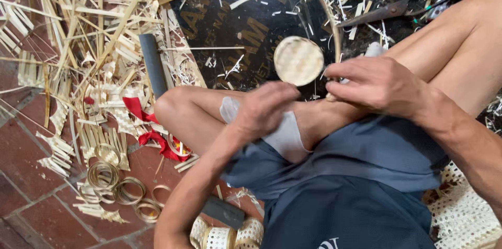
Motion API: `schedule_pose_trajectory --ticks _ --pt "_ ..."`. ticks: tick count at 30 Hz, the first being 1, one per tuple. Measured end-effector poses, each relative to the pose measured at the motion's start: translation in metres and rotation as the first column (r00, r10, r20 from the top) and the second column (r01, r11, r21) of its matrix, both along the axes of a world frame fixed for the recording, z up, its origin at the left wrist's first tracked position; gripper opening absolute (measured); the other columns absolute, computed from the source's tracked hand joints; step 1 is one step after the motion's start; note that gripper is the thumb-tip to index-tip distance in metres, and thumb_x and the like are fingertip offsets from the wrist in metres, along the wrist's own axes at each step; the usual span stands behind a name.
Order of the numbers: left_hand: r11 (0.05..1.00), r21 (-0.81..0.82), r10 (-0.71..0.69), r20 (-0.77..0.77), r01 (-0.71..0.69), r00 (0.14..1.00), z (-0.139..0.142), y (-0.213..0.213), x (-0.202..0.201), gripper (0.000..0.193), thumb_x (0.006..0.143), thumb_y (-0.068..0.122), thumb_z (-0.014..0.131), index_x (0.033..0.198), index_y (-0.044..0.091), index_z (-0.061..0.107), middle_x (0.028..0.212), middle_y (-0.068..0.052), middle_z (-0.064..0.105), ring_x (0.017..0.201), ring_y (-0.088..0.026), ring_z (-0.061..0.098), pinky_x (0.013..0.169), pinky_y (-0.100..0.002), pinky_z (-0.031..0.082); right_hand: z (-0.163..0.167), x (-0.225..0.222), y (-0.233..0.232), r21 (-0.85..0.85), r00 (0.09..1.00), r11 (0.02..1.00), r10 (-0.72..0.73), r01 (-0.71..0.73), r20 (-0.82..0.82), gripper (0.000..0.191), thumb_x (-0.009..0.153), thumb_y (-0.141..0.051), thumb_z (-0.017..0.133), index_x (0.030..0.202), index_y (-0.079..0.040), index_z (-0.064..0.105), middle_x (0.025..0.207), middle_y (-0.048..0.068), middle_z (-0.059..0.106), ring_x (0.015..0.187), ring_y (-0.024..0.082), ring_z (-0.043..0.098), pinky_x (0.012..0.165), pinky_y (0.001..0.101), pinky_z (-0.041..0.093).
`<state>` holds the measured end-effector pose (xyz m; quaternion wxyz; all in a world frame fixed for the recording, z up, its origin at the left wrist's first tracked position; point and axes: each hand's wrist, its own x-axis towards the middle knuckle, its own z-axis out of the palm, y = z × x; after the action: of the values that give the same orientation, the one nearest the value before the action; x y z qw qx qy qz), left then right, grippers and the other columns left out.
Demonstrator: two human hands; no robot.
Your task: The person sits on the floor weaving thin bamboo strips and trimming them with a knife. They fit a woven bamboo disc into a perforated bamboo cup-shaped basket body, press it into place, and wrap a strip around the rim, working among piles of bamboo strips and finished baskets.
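Note:
A small round woven bamboo disc (298, 60) sits upright between my two hands, above my crossed legs. My left hand (264, 108) is blurred, fingers curled, just below the disc; whether it touches the disc I cannot tell. My right hand (377, 82) pinches at the disc's right edge, where a thin bamboo strip (335, 29) curves upward. A pale cloth (285, 134) lies over my knee under the left hand.
Bamboo strips and shavings (94, 34) cover the brick floor at left. Several bamboo rings (117, 186) lie at lower left near a red ribbon (149, 128). A dark round mat (246, 13) lies ahead, with scissors (389, 11) and tools at top right. Woven pieces (463, 212) lie at lower right.

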<state>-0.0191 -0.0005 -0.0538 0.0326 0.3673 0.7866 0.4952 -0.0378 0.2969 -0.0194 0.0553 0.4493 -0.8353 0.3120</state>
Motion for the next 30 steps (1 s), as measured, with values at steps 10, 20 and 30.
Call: schedule_pose_trajectory --ticks 10,20,30 --pt "0.806 -0.587 -0.159 -0.095 0.074 0.983 -0.006 0.003 -0.031 0.031 0.080 0.009 0.072 0.110 0.004 0.067 0.109 -0.011 0.063 0.107 -0.029 0.059 0.091 -0.039 0.049 -0.027 0.060 0.044 -0.756 0.788 0.297 0.020 0.583 0.616 0.027 0.109 -0.033 0.066 0.118 -0.008 0.061 0.102 0.012 0.065 0.070 0.018 0.065 0.069 0.0349 0.060" --pt "0.682 0.402 -0.060 0.863 -0.611 0.501 -0.010 -0.002 0.010 0.030 0.104 0.008 0.058 0.133 -0.001 0.062 0.125 -0.015 0.071 0.092 -0.020 0.070 0.072 -0.032 0.059 -0.085 0.079 0.057 -0.591 0.554 -0.142 0.569 0.794 0.608 0.029 0.115 -0.035 0.059 0.110 -0.008 0.066 0.089 0.008 0.062 0.060 0.011 0.055 0.059 0.0269 0.049" --pt "0.393 0.580 -0.170 0.809 -0.714 0.563 -0.028 0.000 0.030 0.021 0.111 0.005 0.060 0.129 -0.003 0.067 0.124 -0.024 0.070 0.096 -0.027 0.071 0.078 -0.038 0.058 -0.092 0.070 0.032 -0.648 0.516 -0.024 0.627 0.761 0.583 0.027 0.116 -0.035 0.062 0.111 -0.009 0.070 0.091 0.006 0.064 0.063 0.007 0.055 0.060 0.0239 0.049"
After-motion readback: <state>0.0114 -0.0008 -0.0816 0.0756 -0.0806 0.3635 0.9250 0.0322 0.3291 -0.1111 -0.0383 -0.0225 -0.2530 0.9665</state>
